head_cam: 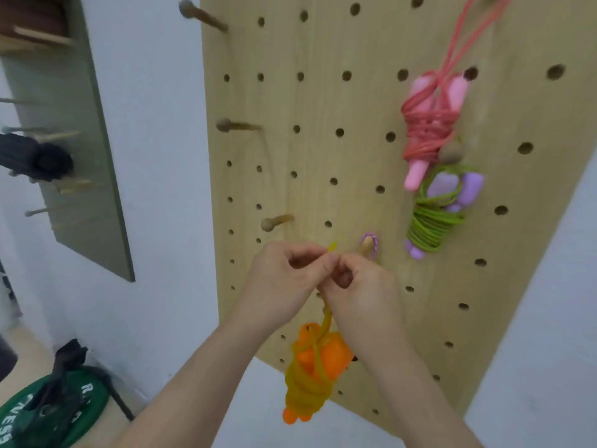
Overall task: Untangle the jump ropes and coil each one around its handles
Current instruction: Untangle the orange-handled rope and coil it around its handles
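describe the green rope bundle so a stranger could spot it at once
On the wooden pegboard, look right, where two coiled ropes hang one above the other. The green rope bundle is the lower, under the pink bundle; it alone has green cord round lilac handles.

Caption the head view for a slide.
Left hand and right hand pinch the yellow rope above its orange handles; pink rope and green rope hang coiled on the pegboard.
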Action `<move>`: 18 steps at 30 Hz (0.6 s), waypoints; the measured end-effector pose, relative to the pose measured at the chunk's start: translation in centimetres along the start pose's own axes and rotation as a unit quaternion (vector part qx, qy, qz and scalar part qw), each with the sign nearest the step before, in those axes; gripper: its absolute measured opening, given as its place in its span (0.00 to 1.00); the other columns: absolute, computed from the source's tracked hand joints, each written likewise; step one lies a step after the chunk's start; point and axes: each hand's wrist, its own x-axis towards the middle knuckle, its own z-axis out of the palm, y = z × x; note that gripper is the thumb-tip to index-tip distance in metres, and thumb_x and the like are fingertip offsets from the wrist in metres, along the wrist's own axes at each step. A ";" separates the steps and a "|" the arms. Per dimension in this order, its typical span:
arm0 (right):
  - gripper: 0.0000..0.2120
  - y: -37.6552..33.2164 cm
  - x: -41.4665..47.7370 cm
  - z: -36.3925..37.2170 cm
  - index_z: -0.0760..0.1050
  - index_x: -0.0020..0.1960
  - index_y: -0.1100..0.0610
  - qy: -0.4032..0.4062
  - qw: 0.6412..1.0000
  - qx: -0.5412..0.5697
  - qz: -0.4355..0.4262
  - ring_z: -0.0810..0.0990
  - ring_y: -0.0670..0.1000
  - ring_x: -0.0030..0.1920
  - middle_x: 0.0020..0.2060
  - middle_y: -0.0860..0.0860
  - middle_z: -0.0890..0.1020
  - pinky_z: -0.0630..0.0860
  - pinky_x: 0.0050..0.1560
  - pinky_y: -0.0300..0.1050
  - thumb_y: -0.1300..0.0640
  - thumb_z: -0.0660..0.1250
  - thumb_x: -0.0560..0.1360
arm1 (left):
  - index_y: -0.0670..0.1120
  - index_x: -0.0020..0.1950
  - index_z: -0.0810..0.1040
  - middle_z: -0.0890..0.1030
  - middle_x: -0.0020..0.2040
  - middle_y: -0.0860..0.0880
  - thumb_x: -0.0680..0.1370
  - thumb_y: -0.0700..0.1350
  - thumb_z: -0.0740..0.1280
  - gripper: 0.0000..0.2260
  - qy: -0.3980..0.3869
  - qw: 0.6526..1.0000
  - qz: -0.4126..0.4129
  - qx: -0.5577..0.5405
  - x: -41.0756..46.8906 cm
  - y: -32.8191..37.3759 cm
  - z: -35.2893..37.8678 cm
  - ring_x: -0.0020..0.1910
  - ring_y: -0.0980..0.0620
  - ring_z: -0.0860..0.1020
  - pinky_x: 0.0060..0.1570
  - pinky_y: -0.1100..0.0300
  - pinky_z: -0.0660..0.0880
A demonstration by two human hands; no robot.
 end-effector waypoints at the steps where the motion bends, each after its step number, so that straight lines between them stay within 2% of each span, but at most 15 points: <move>1: 0.09 -1.1 1.0 -0.7 0.74 0.36 0.56 -0.015 0.998 0.050 0.030 0.75 0.46 0.27 0.26 0.49 0.79 0.71 0.32 0.39 0.56 0.70 0.72 | 0.48 0.43 0.86 0.84 0.37 0.53 0.76 0.44 0.69 0.06 -0.003 1.000 -0.002 -0.005 0.8 1.2 -0.4 0.38 0.59 0.81 0.41 0.64 0.77; 3: 0.09 -3.1 3.3 -2.5 0.70 0.38 0.60 -0.048 0.975 0.195 0.092 0.77 0.49 0.28 0.29 0.55 0.81 0.75 0.33 0.45 0.63 0.71 0.71 | 0.47 0.45 0.86 0.85 0.38 0.50 0.76 0.42 0.69 0.06 -0.002 1.000 -0.003 -0.029 2.7 3.9 -1.1 0.38 0.56 0.82 0.42 0.62 0.79; 5: 0.10 -4.4 5.1 -4.2 0.69 0.43 0.60 -0.096 0.937 0.308 0.134 0.78 0.49 0.29 0.32 0.57 0.83 0.72 0.28 0.40 0.66 0.71 0.72 | 0.46 0.47 0.86 0.85 0.39 0.47 0.76 0.40 0.69 0.05 0.001 0.998 -0.002 -0.064 4.1 6.0 -1.5 0.34 0.55 0.80 0.37 0.63 0.78; 6: 0.10 -4.8 5.8 -5.0 0.70 0.46 0.59 -0.115 0.921 0.343 0.146 0.79 0.49 0.30 0.34 0.57 0.84 0.69 0.28 0.38 0.65 0.71 0.74 | 0.45 0.47 0.85 0.85 0.39 0.46 0.76 0.41 0.69 0.05 0.001 0.996 -0.001 -0.085 4.7 6.9 -1.7 0.33 0.54 0.78 0.35 0.63 0.77; 9: 0.08 -5.6 7.8 -6.7 0.73 0.54 0.62 -0.119 0.884 0.417 0.171 0.81 0.52 0.35 0.39 0.59 0.85 0.67 0.33 0.40 0.62 0.69 0.76 | 0.45 0.50 0.84 0.85 0.43 0.47 0.77 0.43 0.68 0.06 -0.018 0.989 -0.001 -0.147 6.7 9.0 -2.2 0.35 0.53 0.78 0.36 0.63 0.76; 11: 0.11 -6.1 8.8 -7.6 0.77 0.57 0.63 -0.109 0.883 0.424 0.167 0.80 0.51 0.37 0.38 0.56 0.84 0.67 0.36 0.41 0.61 0.68 0.76 | 0.44 0.51 0.83 0.85 0.44 0.44 0.78 0.42 0.66 0.07 -0.033 0.982 0.008 -0.187 8.0 10.1 -2.1 0.38 0.52 0.80 0.36 0.63 0.77; 14: 0.11 -7.3 10.1 -8.8 0.81 0.56 0.62 -0.098 0.896 0.408 0.143 0.79 0.49 0.38 0.36 0.54 0.83 0.70 0.36 0.39 0.58 0.69 0.76 | 0.44 0.50 0.83 0.85 0.44 0.45 0.78 0.41 0.65 0.07 -0.048 0.972 0.029 -0.229 9.8 11.5 -1.9 0.40 0.54 0.81 0.38 0.64 0.77; 18: 0.07 -9.4 11.8 -10.1 0.80 0.49 0.62 0.032 0.947 0.302 0.107 0.80 0.49 0.33 0.35 0.57 0.83 0.75 0.30 0.39 0.58 0.71 0.76 | 0.45 0.48 0.84 0.79 0.35 0.50 0.78 0.43 0.67 0.07 -0.044 0.965 0.033 -0.257 12.2 13.1 -1.8 0.35 0.55 0.77 0.36 0.63 0.75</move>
